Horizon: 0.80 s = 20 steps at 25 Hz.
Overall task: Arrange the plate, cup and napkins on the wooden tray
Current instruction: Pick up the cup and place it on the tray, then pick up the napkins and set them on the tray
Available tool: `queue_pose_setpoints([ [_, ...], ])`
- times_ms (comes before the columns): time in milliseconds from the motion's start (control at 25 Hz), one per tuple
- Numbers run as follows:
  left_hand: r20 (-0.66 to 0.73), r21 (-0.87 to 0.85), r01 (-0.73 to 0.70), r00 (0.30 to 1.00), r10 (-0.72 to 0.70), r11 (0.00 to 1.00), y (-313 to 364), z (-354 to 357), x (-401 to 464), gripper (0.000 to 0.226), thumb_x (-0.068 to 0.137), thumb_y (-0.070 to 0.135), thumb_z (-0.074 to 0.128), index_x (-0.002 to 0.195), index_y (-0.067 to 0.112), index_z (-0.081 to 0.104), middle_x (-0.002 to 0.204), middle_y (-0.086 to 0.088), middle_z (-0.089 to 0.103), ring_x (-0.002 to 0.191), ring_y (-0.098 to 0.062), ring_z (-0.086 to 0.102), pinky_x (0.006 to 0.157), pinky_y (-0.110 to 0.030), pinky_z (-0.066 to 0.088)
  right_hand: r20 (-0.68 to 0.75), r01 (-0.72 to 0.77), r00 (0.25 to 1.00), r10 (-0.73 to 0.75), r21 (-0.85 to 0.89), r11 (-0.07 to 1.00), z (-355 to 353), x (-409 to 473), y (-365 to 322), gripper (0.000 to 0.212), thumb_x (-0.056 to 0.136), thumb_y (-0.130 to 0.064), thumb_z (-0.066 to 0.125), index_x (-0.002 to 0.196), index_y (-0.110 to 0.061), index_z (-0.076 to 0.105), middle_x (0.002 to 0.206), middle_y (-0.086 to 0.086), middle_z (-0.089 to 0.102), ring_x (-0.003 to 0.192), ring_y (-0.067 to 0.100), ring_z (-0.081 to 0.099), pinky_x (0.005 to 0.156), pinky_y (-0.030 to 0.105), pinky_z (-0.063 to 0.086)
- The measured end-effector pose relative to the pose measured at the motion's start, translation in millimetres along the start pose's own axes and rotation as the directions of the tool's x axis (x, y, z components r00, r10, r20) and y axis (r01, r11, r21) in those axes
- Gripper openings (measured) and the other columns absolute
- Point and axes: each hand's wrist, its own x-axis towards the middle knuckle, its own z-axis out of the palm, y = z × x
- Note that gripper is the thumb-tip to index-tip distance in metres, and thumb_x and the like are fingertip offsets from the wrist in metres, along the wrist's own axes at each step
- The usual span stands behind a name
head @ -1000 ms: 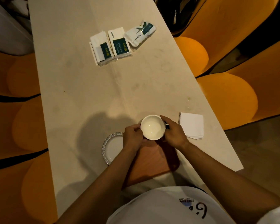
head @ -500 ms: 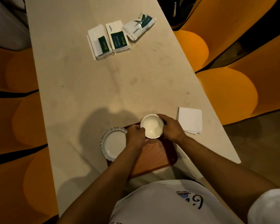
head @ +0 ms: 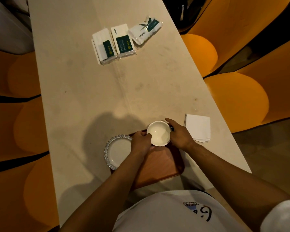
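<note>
Both hands on the cup (head: pixel 159 133): left hand (head: pixel 141 142) w/ fingertips curled against its left rim, right hand (head: pixel 179 134) wrapped round the right side, fingers over what looks like the handle. So a narrow 2-handed hold, cup pinched between them. Can't tell if the cup's base is touching the tray (head: pixel 159 164) or just above it; it sits over the tray's far edge.

Change vs 1 s ago: little in the hold itself. Cup and hands sit at the same spot over the tray's far end, grip same. The plate (head: pixel 118 151) shows more now, less covered by the left forearm, and the view has tipped a bit. Means, I'd say, the cup is being settled or nudged into place, not carried anywhere. Cup step approx done; plate and napkins (head: pixel 197 127) not yet on the tray.

Where things are: plate lies left of the tray, its right edge over or touching the tray's left rim, can't say which. Napkins lie on the table (head: pixel 84 91) just right of the right hand, off the tray. 3 tissue packs (head: pixel 122 42) far up the table, well apart.

Materials/shapes: cup is round, glossy white, prob ceramic, empty inside. Plate round, white centre, beaded or scalloped patterned rim. Tray reddish-brown wood, flat, rounded corners. Napkins a square white folded stack, soft edges. Table pale, matte, smudged w/ stains. Packs are crinkly plastic w/ dark green labels.
</note>
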Motion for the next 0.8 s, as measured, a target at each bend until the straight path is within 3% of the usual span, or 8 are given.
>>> queue_pose_setpoints([
  [120, 0.047, -0.007, 0.005, 0.999, -0.005, 1.000, -0.4, -4.1, 1.3, 0.015, 0.080, 0.021, 0.056, 0.094, 0.024, 0.059, 0.101, -0.002, 0.067, 0.093, -0.024, 0.064, 0.080, -0.047, 0.059, -0.012, -0.027, 1.000, 0.028, 0.059, 0.998, 0.1, -0.4, 2.9, 0.062, 0.090, -0.014, 0.047, 0.149, -0.026, 0.032, 0.149, 0.005, 0.047, 0.131, 0.029, 0.047, 0.105, 0.044, 0.044],
  [240, -0.048, 0.198, -0.124, 0.990, 0.136, 0.972, 0.1, -6.9, -2.6, 0.031, 0.080, 0.024, 0.055, 0.110, 0.017, 0.054, 0.114, -0.005, 0.060, 0.096, -0.022, 0.058, 0.074, -0.036, 0.050, -0.140, -0.042, 0.989, 0.051, 0.065, 0.997, -6.1, -2.3, 12.4, 0.053, 0.092, -0.017, 0.052, 0.144, -0.020, 0.040, 0.145, 0.006, 0.050, 0.129, 0.027, 0.050, 0.102, 0.036, 0.041],
  [320, -0.114, 0.366, -0.313, 0.920, 0.376, 0.877, 7.0, -4.0, -5.7, 0.033, 0.082, 0.022, 0.055, 0.113, 0.012, 0.054, 0.117, -0.008, 0.054, 0.103, -0.024, 0.053, 0.082, -0.037, 0.048, -0.273, -0.052, 0.960, 0.065, 0.055, 0.997, -16.2, -5.1, 22.3, 0.041, 0.094, -0.019, 0.054, 0.135, -0.014, 0.050, 0.131, 0.010, 0.060, 0.117, 0.026, 0.057, 0.093, 0.029, 0.041],
  [440, 0.068, 0.555, -0.539, 0.788, 0.611, 0.633, 34.8, 14.0, -5.4, 0.024, 0.085, 0.017, 0.054, 0.106, 0.010, 0.063, 0.110, -0.011, 0.060, 0.106, -0.028, 0.050, 0.088, -0.040, 0.044, -0.444, -0.148, 0.883, 0.153, 0.046, 0.988, -35.2, -10.9, 40.9, 0.033, 0.093, -0.020, 0.054, 0.125, -0.010, 0.056, 0.121, 0.015, 0.060, 0.105, 0.028, 0.058, 0.089, 0.031, 0.044],
  [520, 0.250, 0.604, -0.604, 0.763, 0.596, 0.520, 56.9, 36.4, 1.5, 0.027, 0.088, 0.019, 0.053, 0.111, 0.011, 0.065, 0.114, -0.011, 0.063, 0.109, -0.030, 0.051, 0.094, -0.043, 0.043, -0.513, -0.246, 0.817, 0.264, 0.104, 0.964, -45.5, -14.2, 54.4, 0.038, 0.090, -0.020, 0.056, 0.126, -0.008, 0.054, 0.124, 0.019, 0.053, 0.108, 0.034, 0.056, 0.094, 0.037, 0.044],
  [600, 0.396, 0.601, -0.638, 0.761, 0.514, 0.481, 78.5, 67.4, 11.6, 0.036, 0.090, 0.020, 0.054, 0.123, 0.010, 0.061, 0.122, -0.015, 0.062, 0.115, -0.034, 0.053, 0.098, -0.044, 0.043, -0.505, -0.352, 0.766, 0.398, 0.189, 0.917, -55.3, -15.1, 68.4, 0.046, 0.089, -0.021, 0.058, 0.131, -0.004, 0.049, 0.128, 0.023, 0.049, 0.114, 0.040, 0.051, 0.097, 0.041, 0.042],
  [680, 0.493, 0.609, -0.647, 0.762, 0.420, 0.459, 93.1, 95.7, 21.4, 0.048, 0.090, 0.022, 0.056, 0.135, 0.008, 0.050, 0.131, -0.020, 0.055, 0.122, -0.038, 0.051, 0.103, -0.045, 0.041, -0.449, -0.415, 0.754, 0.479, 0.240, 0.878, -59.0, -14.5, 75.2, 0.052, 0.087, -0.023, 0.061, 0.132, -0.001, 0.045, 0.129, 0.025, 0.049, 0.116, 0.041, 0.050, 0.095, 0.042, 0.042],
  [800, 0.570, 0.667, -0.670, 0.741, 0.356, 0.325, 102.6, 133.7, 35.1, 0.057, 0.089, 0.025, 0.055, 0.141, 0.008, 0.040, 0.135, -0.021, 0.049, 0.124, -0.040, 0.046, 0.103, -0.047, 0.041, -0.423, -0.436, 0.742, 0.521, 0.286, 0.853, -59.0, -10.5, 84.5, 0.053, 0.087, -0.026, 0.063, 0.130, -0.001, 0.045, 0.128, 0.024, 0.053, 0.113, 0.040, 0.054, 0.090, 0.041, 0.046],
])
